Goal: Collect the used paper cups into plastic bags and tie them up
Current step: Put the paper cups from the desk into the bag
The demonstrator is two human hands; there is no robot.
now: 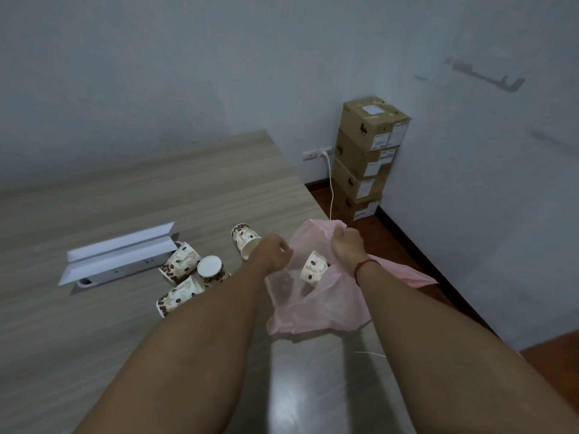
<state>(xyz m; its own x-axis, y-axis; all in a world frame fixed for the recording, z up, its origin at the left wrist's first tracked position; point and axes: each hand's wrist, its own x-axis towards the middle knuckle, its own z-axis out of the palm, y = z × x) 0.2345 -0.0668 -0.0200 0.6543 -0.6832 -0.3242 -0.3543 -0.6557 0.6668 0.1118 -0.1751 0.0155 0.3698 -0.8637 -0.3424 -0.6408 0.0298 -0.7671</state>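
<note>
Here both hands, left hand (273,252) and right hand (347,245), grip the pink bag (326,308).

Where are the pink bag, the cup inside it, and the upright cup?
Pink bag (332,311): head view, lower front sheet.
Cup in bag (313,267): head view, patterned side.
Upright cup (209,267): head view, white upturned end.

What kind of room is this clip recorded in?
Probably an office or meeting room: a long wood-grain table with a flip-up power socket box built into its top, and cardboard boxes stacked in the corner beside a wall outlet.
</note>
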